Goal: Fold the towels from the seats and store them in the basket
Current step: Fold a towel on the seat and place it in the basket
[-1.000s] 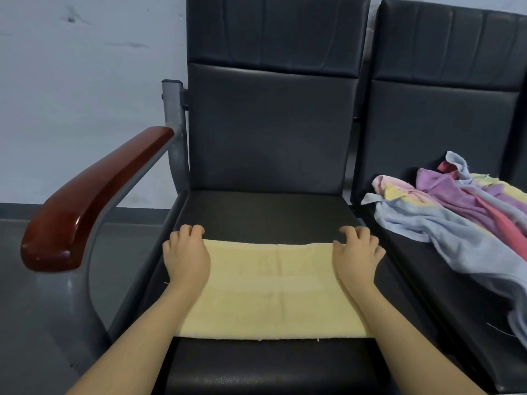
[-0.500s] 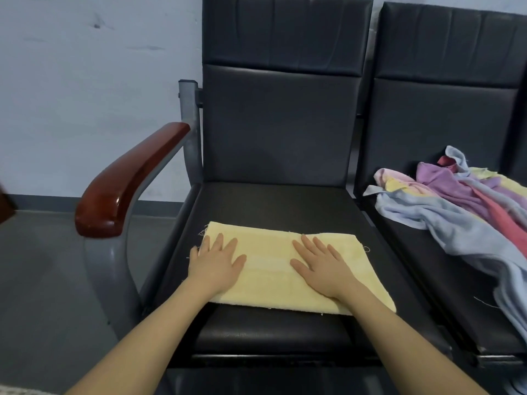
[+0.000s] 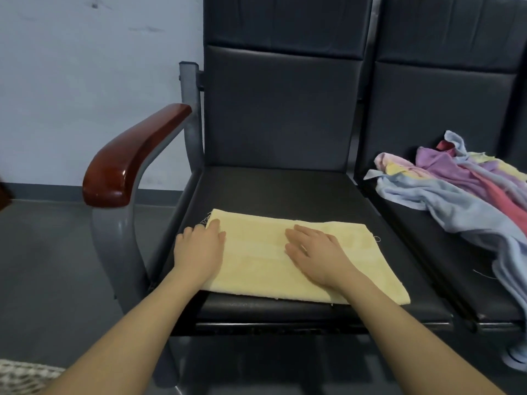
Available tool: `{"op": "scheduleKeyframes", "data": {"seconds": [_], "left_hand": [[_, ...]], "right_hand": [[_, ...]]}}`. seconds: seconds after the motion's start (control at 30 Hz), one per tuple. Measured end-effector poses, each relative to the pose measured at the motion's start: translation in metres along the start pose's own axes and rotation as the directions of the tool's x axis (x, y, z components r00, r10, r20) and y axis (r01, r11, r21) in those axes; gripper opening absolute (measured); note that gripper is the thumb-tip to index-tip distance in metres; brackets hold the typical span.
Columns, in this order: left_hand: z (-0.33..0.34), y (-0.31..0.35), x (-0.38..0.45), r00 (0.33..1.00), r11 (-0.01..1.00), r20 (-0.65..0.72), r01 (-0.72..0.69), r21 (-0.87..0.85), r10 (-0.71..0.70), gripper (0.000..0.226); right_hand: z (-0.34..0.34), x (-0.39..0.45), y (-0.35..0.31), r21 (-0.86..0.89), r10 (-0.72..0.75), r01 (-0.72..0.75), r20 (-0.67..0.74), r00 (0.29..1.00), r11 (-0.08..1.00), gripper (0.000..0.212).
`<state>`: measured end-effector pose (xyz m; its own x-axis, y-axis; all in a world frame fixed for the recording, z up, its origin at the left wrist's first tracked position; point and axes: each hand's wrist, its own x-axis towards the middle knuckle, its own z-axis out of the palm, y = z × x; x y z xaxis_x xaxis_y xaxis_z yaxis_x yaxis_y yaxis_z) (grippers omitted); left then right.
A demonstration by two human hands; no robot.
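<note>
1. The yellow towel (image 3: 285, 258) lies folded on the near half of the left seat (image 3: 285, 189).
2. The left hand (image 3: 199, 252) rests at its left edge and the right hand (image 3: 316, 258) flat mid-towel, both open-fingered.
3. Risk: the near edge overhangs; a careless drag could slide it off.
4. Unfolded towels (image 3: 456, 192) wait on the right seat.

The light is soft, even and rather dim, with a cool cast over the pale wall (image 3: 85, 81). Shadows are faint and diffuse, darkest beneath the front edge of the black seat (image 3: 285, 189). One bright glare streak sits on the glossy wooden armrest (image 3: 128, 161). The wide lens bows the seat backs and stretches the forearms toward the bottom corners. Detail is slightly soft overall, and blurriest at the edges.
</note>
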<state>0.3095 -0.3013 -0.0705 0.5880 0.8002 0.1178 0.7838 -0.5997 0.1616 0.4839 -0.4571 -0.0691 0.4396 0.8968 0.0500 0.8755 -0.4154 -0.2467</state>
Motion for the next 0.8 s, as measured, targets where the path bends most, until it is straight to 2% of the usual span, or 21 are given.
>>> {"op": "scheduleKeyframes", "data": {"seconds": [0.07,0.17,0.33,0.47,0.53,0.63,0.73,0.8], "left_hand": [[0.002,-0.002,0.002,0.998,1.000,-0.061,-0.023,-0.001,0.023,0.034],[0.004,-0.002,0.005,0.996,0.993,-0.085,-0.006,-0.119,-0.004,0.034],[0.006,-0.005,0.009,0.991,0.965,-0.131,-0.061,-0.257,0.028,0.042],[0.004,-0.007,0.007,0.992,0.994,-0.120,0.025,-0.109,-0.038,0.044],[0.005,-0.009,0.005,0.991,0.994,-0.130,0.024,-0.110,-0.038,0.044],[0.007,-0.009,0.005,0.986,0.985,-0.168,-0.041,-0.167,0.012,0.033],[0.004,-0.008,0.007,0.986,0.976,-0.163,-0.049,-0.211,0.014,0.031],[-0.004,-0.012,0.009,0.985,0.936,-0.173,-0.039,-0.349,-0.023,0.034]], "right_hand": [[0.003,0.001,-0.003,-0.016,-0.038,0.038,0.010,0.999,0.999,0.045],[0.010,-0.001,-0.004,-0.012,-0.048,0.048,0.058,0.997,0.999,0.047],[0.014,0.001,-0.010,-0.055,-0.033,0.040,0.128,0.991,0.998,0.052],[0.016,0.007,-0.022,-0.070,-0.041,0.051,0.134,0.990,0.996,0.052],[0.016,0.011,-0.025,-0.058,-0.043,0.051,0.129,0.991,0.997,0.052],[0.011,0.015,-0.022,-0.050,-0.057,0.063,0.113,0.992,0.997,0.052],[0.007,0.014,-0.015,-0.067,-0.069,0.077,0.111,0.991,0.995,0.052],[0.008,0.013,-0.014,-0.065,-0.063,0.071,0.127,0.990,0.995,0.052]]}}
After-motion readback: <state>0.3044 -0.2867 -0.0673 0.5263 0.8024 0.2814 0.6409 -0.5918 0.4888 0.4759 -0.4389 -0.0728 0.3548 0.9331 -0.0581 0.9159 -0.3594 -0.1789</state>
